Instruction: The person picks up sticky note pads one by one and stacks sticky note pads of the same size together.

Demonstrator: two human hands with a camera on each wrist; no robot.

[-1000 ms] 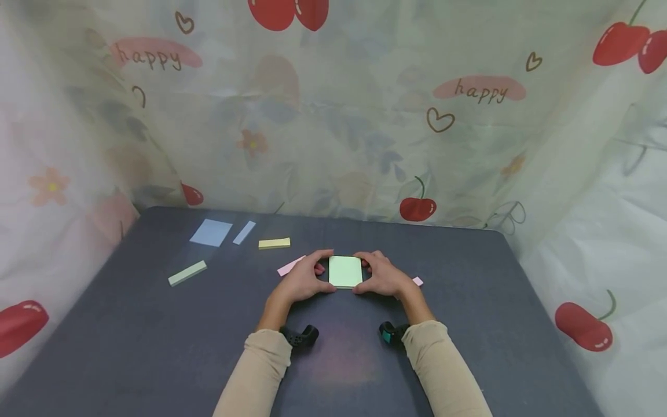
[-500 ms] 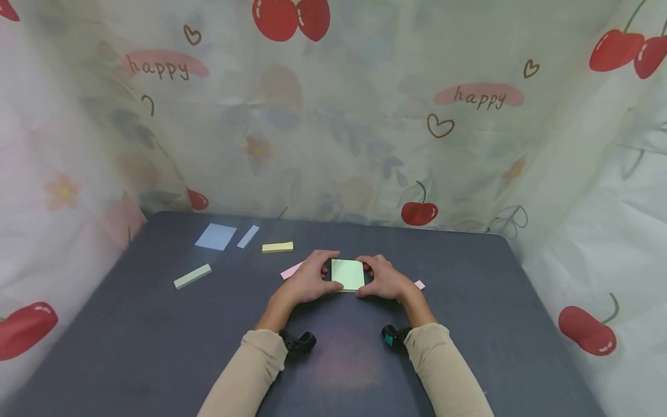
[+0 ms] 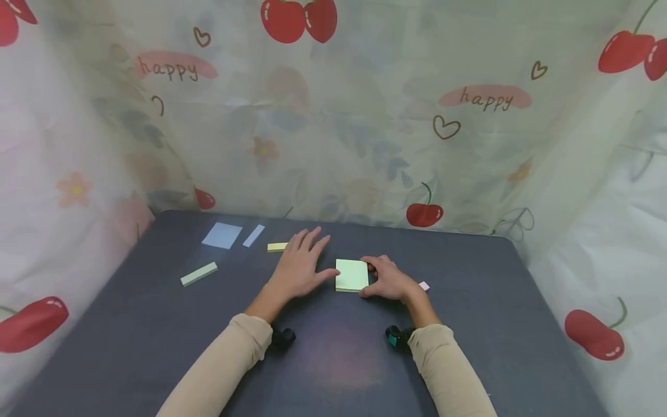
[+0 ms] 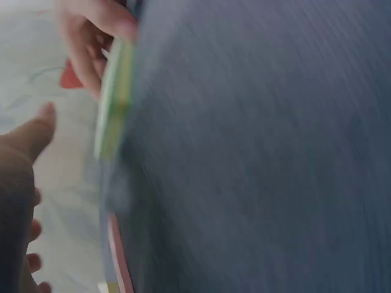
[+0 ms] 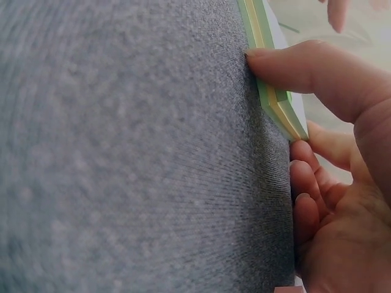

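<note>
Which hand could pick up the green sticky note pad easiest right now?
Probably the right hand: its thumb and fingers already pinch the edge of the green sticky note pad. The left hand lies open and flat beside the pad, fingers stretched toward the yellow pad.

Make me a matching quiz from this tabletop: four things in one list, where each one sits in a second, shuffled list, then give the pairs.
Things:
1. green sticky note pad
2. blue square note
3. left hand
4. right hand

Places:
A. far left of the table
B. between the two hands
C. right edge of the green pad, fingers curled on it
D. left of the green pad, fingers spread

Pairs: 1-B, 2-A, 3-D, 4-C
</note>
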